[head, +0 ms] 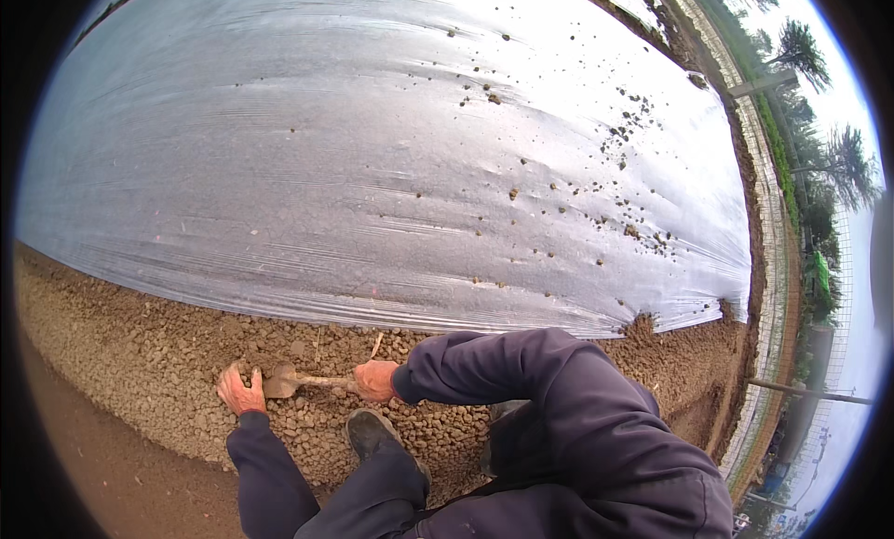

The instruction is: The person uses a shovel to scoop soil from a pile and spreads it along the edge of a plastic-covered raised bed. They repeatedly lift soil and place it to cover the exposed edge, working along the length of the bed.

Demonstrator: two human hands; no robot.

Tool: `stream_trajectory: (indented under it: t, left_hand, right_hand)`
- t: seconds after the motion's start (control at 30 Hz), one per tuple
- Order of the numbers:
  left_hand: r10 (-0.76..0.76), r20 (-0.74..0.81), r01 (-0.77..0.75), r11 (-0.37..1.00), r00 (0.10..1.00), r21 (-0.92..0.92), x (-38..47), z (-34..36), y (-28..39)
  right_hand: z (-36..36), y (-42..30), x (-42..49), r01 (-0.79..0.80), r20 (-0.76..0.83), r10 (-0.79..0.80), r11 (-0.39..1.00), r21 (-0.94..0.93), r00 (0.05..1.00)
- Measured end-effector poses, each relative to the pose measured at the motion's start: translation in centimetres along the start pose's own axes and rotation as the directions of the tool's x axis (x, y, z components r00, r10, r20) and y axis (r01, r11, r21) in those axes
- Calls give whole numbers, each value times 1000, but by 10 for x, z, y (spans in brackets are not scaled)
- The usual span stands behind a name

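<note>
My right hand (376, 381) is closed around the wooden handle of a small digging tool (281, 381), which looks like a hand hoe or trowel. Its dirty metal blade points left and lies at the loose, crumbly soil (174, 371). Just left of the blade, my left hand (242, 389) rests on the soil with thumb and fingers apart; whether soil lies under its fingers cannot be told. Beyond both hands, a sheet of translucent plastic mulch film (293, 210) covers the bed, its near edge meeting the soil.
My boot (372, 434) stands on the clods just below the tool. Scattered soil crumbs (632, 230) lie on the film's right part. A smooth earth path (133, 476) runs at the lower left. A wire fence (841, 259), a post (807, 391) and trees stand at the right.
</note>
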State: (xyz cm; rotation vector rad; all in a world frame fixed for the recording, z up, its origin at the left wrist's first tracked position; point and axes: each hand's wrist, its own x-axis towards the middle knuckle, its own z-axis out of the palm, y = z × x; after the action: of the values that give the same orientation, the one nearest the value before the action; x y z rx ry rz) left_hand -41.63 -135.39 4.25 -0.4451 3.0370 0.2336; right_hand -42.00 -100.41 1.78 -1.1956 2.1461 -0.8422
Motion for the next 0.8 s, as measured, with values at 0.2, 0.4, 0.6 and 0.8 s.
stream_trajectory:
  t: [0.2,0.4,0.6,0.8]
  left_hand:
    - [3,-66,1,998,998,61,-38,14,21]
    - [180,-123,-187,981,976,-52,-32,-35,105]
    - [591,-45,-592,803,806,-70,18,-87,282]
    - [967,176,-904,239,187,-355,19,-145,538]
  right_hand:
    - [21,-9,-17,278,101,-295,656,-702,950]
    - [-88,-24,-73,-181,276,179,983,-18,944]
    - [-157,-35,-223,-493,121,573,556,669,810]
    - [-159,-92,-387,-140,-46,813,156,978,580]
